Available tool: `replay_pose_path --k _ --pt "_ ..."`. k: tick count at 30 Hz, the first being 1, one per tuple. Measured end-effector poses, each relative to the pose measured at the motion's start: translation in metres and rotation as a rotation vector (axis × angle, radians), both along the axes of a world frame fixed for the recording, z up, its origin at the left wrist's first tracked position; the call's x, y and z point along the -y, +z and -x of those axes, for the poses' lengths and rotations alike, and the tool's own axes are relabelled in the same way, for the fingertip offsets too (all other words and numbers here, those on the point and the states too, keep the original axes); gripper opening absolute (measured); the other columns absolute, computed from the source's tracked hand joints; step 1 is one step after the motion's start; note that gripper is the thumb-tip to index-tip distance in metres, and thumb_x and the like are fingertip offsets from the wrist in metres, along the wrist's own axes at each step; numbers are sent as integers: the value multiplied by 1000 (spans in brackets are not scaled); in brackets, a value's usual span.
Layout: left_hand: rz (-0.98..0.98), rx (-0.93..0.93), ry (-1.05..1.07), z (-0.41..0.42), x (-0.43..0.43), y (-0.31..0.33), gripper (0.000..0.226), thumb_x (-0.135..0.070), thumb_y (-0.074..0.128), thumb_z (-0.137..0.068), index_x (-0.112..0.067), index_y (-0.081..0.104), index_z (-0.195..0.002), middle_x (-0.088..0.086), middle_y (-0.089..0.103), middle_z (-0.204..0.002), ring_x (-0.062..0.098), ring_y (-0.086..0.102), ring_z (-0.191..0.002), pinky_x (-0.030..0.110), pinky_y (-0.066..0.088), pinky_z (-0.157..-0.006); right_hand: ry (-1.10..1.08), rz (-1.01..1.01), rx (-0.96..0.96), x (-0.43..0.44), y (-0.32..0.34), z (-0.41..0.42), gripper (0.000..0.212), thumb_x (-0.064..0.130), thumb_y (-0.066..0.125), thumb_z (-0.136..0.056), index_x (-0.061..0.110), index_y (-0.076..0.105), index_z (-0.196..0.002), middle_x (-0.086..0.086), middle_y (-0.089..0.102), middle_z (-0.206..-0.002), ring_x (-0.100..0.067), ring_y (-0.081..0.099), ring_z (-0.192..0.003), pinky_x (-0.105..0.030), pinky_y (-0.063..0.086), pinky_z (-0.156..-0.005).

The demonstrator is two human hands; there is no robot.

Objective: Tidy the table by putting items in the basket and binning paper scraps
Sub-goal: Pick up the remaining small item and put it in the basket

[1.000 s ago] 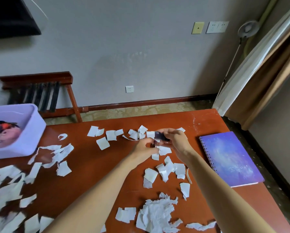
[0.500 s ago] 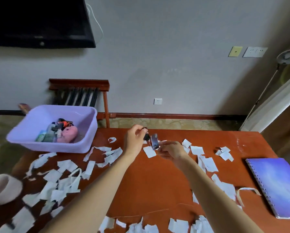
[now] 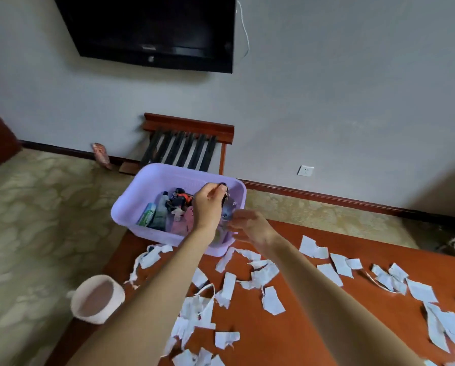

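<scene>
A lilac plastic basket point(image 3: 131, 204) stands on the far left corner of the red-brown table point(image 3: 308, 328). Tubes, a pink toy and dark small items lie inside. My left hand point(image 3: 207, 207) is over the basket's right half and pinches a black loop from which a small dark tag point(image 3: 227, 210) hangs. My right hand point(image 3: 250, 227) is just right of the tag at the basket's near right corner, fingers loosely spread, touching or almost touching the tag. White paper scraps point(image 3: 271, 299) are strewn over the table.
A pale pink round bin point(image 3: 97, 299) stands on the floor by the table's left edge. Behind the basket a wooden rack point(image 3: 189, 143) leans at the wall under a black TV point(image 3: 152, 30). Patterned carpet lies to the left.
Both hands moved left from the table's middle to the basket, carrying the tag. The view swung left; the purple notebook is out of frame.
</scene>
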State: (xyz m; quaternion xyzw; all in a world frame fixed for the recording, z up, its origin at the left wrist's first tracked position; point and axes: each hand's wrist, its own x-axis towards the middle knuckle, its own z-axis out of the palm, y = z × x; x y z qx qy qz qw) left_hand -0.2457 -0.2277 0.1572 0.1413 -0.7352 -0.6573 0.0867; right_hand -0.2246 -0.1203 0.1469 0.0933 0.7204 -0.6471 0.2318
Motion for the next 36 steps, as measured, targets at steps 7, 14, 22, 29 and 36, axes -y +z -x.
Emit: replay_pose_path --k 7,14,22,29,36 --pt "-85 136 79 48 89 -25 16 -20 52 -92 -19 66 -83 0 64 -84 17 57 -81 23 45 -65 -86 -85 133 55 -32 59 31 -3 47 -93 -17 53 -120 -40 58 -110 -9 49 -50 -24 45 -57" --pt "188 198 -170 92 90 -58 18 -11 55 -90 1 67 -92 9 62 -82 19 51 -73 19 38 -57 -176 -111 77 60 -68 101 45 -15 39 -88 -2 47 -130 -18 52 -124 -20 52 -87 -23 41 -63" --pt "14 369 -303 125 62 -82 20 -10 57 -90 1 66 -106 17 66 -100 28 62 -97 34 50 -89 -99 -286 -22 58 -79 124 55 8 63 -84 11 43 -135 -5 55 -125 -22 53 -113 -28 43 -88" --pt "127 530 -484 142 66 -100 21 -9 54 -92 -14 60 -72 20 64 -96 40 63 -102 54 48 -95 -94 -454 264 68 -110 143 26 24 69 -82 3 59 -92 -7 50 -67 -18 44 -61 -29 36 -60" --pt "595 453 -607 156 73 -108 17 -12 55 -92 0 65 -88 10 56 -70 26 53 -72 27 41 -59 -7 -619 276 73 -104 148 30 8 44 -97 3 54 -124 -12 58 -126 -22 56 -108 -24 40 -71"
